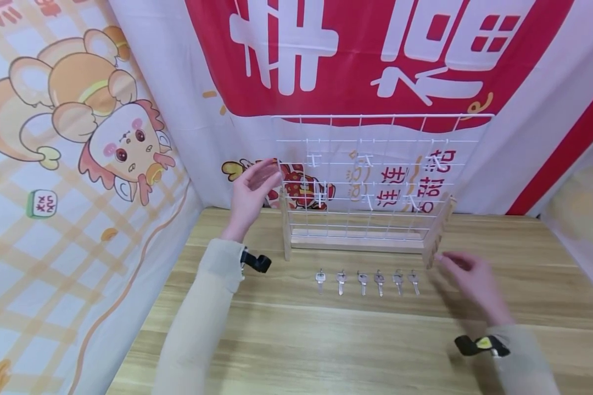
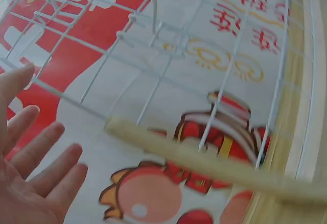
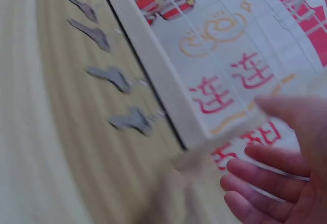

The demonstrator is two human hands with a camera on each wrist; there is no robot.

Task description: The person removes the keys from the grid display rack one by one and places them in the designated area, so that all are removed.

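A white wire grid rack [image 1: 346, 171] with small white hooks stands upright on a wooden base [image 1: 358, 242]. My left hand [image 1: 254, 192] is at the rack's left side, its fingers spread and relaxed; in the left wrist view the thumb overlaps the wire edge just above the wooden side post [image 2: 189, 157]. Low on the other side, my right hand [image 1: 476, 282] has its fingertips right by the right wooden post [image 1: 437, 236]. The right wrist view shows its fingers loosely extended beside the blurred post. Neither hand holds anything.
Several metal keys [image 1: 363, 282] lie in a row on the wood-grain table [image 1: 296, 340], in front of the rack's base. Behind the rack hangs a red and white printed cloth [image 1: 277, 104]. A patterned cloth [image 1: 79, 230] covers the left side.
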